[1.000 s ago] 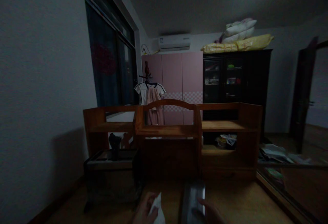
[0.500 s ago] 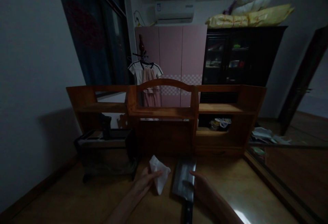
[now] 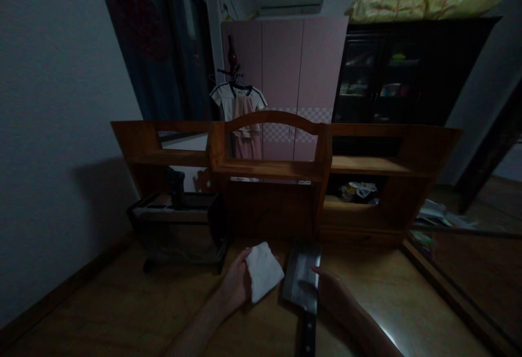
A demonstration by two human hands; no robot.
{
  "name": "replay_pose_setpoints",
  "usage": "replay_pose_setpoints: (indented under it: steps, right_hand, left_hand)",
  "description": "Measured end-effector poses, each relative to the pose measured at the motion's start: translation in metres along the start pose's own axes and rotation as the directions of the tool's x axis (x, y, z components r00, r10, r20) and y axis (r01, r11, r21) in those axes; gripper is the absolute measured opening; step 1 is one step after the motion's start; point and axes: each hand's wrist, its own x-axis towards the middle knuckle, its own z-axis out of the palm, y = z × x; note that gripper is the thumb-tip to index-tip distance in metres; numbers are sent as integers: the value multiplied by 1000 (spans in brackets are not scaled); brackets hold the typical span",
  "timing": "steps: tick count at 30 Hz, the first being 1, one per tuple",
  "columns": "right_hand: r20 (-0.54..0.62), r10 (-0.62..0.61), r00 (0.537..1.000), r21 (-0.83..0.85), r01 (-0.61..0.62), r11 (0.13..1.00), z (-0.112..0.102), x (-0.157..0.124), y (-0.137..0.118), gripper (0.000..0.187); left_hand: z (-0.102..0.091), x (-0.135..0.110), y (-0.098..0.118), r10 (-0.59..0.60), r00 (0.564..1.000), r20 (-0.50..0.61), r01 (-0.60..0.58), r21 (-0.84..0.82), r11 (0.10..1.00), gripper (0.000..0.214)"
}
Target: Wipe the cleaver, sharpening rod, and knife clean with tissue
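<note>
My left hand (image 3: 237, 281) grips a folded white cloth or tissue (image 3: 264, 271), its flat face turned up. Just right of it is a cleaver (image 3: 299, 278) with a broad grey blade and a black riveted handle (image 3: 309, 335) pointing toward me. My right hand (image 3: 332, 291) holds the cleaver by the right side of its blade, thumb on top and the other fingers mostly hidden. A small gap separates the cloth from the blade. Both hands are over the wooden tabletop (image 3: 244, 330).
A dark box-shaped holder (image 3: 175, 240) with a black upright piece stands at the left. Behind the hands rises a wooden shelf unit (image 3: 269, 169), with small items (image 3: 359, 191) in its right part. A raised wooden edge (image 3: 444, 291) borders the right side.
The white cloth has turned from a narrow, pointed shape to a flatter, broader face. My right hand keeps its hold on the cleaver. The whole view has shifted slightly.
</note>
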Motion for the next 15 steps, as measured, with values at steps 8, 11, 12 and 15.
replay_pose_setpoints:
  steps: [8, 11, 12, 15]
  right_hand:
    - [-51, -18, 999, 14, 19, 1000, -4, 4, 3, 16]
    - [-38, -19, 999, 13, 20, 1000, -5, 5, 4, 18]
    - [-35, -26, 999, 14, 27, 1000, -6, 6, 5, 20]
    - [-46, -41, 998, 7, 41, 999, -13, 10, 9, 25]
  left_hand:
    - [-12, 2, -5, 9, 1000, -9, -9, 41, 999, 55]
    - [-17, 6, -6, 0, 1000, -18, 0, 26, 1000, 59]
    - [-17, 8, -5, 20, 999, -48, -18, 56, 998, 60]
    - [-5, 11, 2, 221, 952, -211, -162, 262, 951, 59]
